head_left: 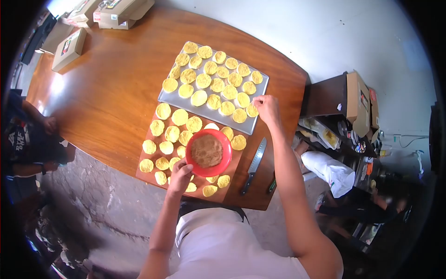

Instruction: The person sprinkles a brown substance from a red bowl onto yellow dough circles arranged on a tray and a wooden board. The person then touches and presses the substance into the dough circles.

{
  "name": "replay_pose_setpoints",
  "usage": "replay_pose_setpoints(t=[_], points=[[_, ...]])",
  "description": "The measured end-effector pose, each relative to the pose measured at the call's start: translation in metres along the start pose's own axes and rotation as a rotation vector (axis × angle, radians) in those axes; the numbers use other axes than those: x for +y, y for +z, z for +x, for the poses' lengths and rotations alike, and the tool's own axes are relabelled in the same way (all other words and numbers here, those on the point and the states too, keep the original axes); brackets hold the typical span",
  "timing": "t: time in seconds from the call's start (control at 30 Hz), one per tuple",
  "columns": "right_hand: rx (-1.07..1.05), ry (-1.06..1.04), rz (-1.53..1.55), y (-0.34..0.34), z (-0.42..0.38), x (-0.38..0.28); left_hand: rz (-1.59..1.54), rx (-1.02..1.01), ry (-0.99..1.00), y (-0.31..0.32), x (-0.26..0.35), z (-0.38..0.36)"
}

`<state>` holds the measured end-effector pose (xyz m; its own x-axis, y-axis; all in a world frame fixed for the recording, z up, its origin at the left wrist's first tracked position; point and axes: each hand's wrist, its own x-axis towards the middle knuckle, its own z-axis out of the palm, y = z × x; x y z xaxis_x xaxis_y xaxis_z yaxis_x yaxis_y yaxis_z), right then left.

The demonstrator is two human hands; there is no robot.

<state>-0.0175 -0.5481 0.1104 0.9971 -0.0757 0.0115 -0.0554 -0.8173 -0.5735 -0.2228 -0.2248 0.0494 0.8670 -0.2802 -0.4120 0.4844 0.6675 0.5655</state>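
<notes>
Red bowl (208, 152) of brown filling, resting on a wooden board (153, 160) among yellow discs (172, 134), gripped at its near rim by the left hand (180, 176). Right hand (266, 107) pinched shut on a disc (252, 110) at the near right corner of the metal tray (260, 88), just beyond the bowl. Knife (253, 165) flat on the worktop (107, 93) right of the bowl. Boxes (69, 49) far left beyond it.
</notes>
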Motion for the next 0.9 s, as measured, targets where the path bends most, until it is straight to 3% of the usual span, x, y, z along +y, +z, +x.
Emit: replay_pose_setpoints(t=[0.23, 0.37, 0.9], points=[[-0.073, 0.137, -0.145, 0.02, 0.037, 0.013, -0.029, 0.002, 0.028, -0.009, 0.043, -0.013], [0.006, 0.114, -0.034, 0.032, 0.045, 0.017, -0.088, 0.032, 0.0, -0.025, 0.038, -0.014], [-0.048, 0.172, -0.012, 0.039, 0.027, 0.015, -0.091, 0.064, -0.072, -0.024, 0.026, 0.002]])
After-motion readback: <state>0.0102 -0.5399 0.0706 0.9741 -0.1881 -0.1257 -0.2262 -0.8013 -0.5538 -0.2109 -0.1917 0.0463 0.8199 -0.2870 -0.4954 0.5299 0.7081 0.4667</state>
